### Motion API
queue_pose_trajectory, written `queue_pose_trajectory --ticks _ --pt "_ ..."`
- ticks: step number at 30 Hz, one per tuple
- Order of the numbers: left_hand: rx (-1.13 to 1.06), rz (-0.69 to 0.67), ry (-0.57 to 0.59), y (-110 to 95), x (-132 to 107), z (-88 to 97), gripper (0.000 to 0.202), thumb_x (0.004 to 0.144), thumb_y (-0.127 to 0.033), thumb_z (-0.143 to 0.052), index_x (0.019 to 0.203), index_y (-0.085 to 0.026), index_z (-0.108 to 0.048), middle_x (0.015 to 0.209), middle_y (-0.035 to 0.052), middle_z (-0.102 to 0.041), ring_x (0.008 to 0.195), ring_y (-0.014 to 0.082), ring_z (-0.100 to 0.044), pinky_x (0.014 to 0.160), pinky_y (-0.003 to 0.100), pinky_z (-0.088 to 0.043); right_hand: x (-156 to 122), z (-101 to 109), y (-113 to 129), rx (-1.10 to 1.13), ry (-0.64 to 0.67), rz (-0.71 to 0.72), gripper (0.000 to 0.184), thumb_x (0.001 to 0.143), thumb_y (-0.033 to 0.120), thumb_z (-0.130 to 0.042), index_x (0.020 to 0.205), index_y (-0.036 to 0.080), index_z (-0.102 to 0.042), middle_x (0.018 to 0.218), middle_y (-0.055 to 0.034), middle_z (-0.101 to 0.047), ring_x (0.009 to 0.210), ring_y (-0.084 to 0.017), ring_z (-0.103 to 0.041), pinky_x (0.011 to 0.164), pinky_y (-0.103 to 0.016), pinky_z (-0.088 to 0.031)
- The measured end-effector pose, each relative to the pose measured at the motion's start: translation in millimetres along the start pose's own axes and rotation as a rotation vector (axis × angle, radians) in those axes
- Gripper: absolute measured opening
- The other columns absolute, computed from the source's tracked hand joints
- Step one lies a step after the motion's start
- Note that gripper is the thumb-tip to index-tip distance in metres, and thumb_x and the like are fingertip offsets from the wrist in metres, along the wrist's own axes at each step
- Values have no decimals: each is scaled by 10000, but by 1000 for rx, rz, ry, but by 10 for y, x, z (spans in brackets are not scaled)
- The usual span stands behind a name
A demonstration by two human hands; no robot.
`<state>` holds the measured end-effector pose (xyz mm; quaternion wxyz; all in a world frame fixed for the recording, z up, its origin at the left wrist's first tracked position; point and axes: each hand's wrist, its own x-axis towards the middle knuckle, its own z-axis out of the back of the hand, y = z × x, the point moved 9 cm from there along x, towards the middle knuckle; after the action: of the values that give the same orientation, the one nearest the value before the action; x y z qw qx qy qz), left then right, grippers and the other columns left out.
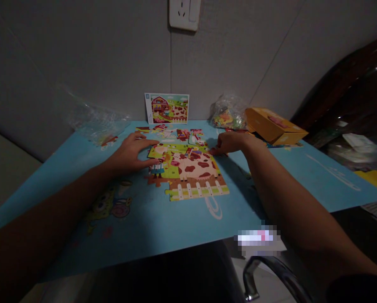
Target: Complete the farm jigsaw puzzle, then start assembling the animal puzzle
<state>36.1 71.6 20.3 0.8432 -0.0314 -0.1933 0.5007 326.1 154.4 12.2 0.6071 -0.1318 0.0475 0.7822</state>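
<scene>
From afar I see the joined puzzle (196, 166) flat on the blue table (175, 229). The left hand (128, 154), thumb and fingers apart, is at its left edge — the right hand (234, 142) is curled at its upper right corner, gripping or not I cannot tell. Loose pieces (182, 134) lie behind, before the picture card (169, 109).

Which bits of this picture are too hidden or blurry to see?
All in the head view:
Bagged puzzle pieces: crinkled plastic blurs their pictures.
Right hand: its curled shape hides whether it pinches anything.
Wall socket: top cut off by the upper edge.
Picture card: marks in its blue corner, too small.
</scene>
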Motion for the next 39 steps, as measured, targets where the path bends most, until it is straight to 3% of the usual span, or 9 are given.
queue_pose_trajectory --ticks 4,8,12,16,21,24,28,33,39 --pt "11 6 7 19 33 -64 707 800 -642 -600 1353 -203 -587 1341 128 -567 1321 358 -389 1109 516 -317 19 17 68 41 -69 22 377 719 558 -746 774 185 -762 802 -125 -745 750 -275 -692 728 -389 -516" --pt "9 5 -14 48 37 -44 721 786 -656 -609 1342 -196 -597 1337 136 -577 1328 364 -373 1108 532 -305 -12 204 171 28 -313 -39 206 793 316 -683 927 185 -769 968 -145 -750 976 -329 -676 861 -423 -474" --pt "-5 23 -30 75 34 -20 718 784 -655 -619 1336 -196 -600 1337 137 -584 1331 352 -372 1109 528 -307 -83 327 477 149 -475 72 326 872 406 -580 1028 162 -729 980 -147 -746 915 -276 -680 786 -344 -471" --pt "-8 30 -42 98 31 -9 718 776 -650 -637 1334 -200 -603 1338 133 -583 1330 348 -370 1110 528 -304 -145 241 866 153 -434 202 409 851 523 -592 1005 161 -703 991 -153 -739 882 -281 -672 730 -338 -463" --pt "5 75 -60 168 11 38 684 790 -649 -623 1323 -222 -609 1310 117 -588 1303 337 -385 1087 531 -330 -194 161 1126 151 -425 293 339 878 457 -584 983 155 -696 1009 -147 -726 895 -261 -661 766 -329 -460" --pt "13 95 -79 197 4 69 691 789 -660 -618 1327 -227 -606 1304 116 -583 1289 335 -396 1077 518 -347 -162 196 1061 196 -488 282 323 884 431 -584 996 157 -710 1002 -147 -715 920 -262 -642 812 -342 -463" --pt "34 107 -59 210 11 50 707 795 -663 -600 1336 -209 -596 1305 132 -578 1285 347 -402 1071 536 -349 -115 244 837 190 -621 130 396 880 430 -583 1133 148 -696 1142 -199 -664 1072 -335 -576 901 -426 -445" --pt "46 115 -41 210 9 39 718 799 -653 -600 1341 -183 -589 1322 147 -572 1292 349 -400 1077 534 -344 -36 126 800 184 -526 73 346 892 396 -551 1098 160 -698 1149 -196 -675 1038 -346 -593 868 -443 -456" --pt "27 130 -23 207 -4 38 708 804 -625 -619 1351 -178 -577 1329 140 -579 1313 345 -381 1095 531 -325 -19 136 760 260 -535 54 385 882 411 -565 1151 159 -676 1159 -178 -688 1042 -310 -617 875 -398 -462"
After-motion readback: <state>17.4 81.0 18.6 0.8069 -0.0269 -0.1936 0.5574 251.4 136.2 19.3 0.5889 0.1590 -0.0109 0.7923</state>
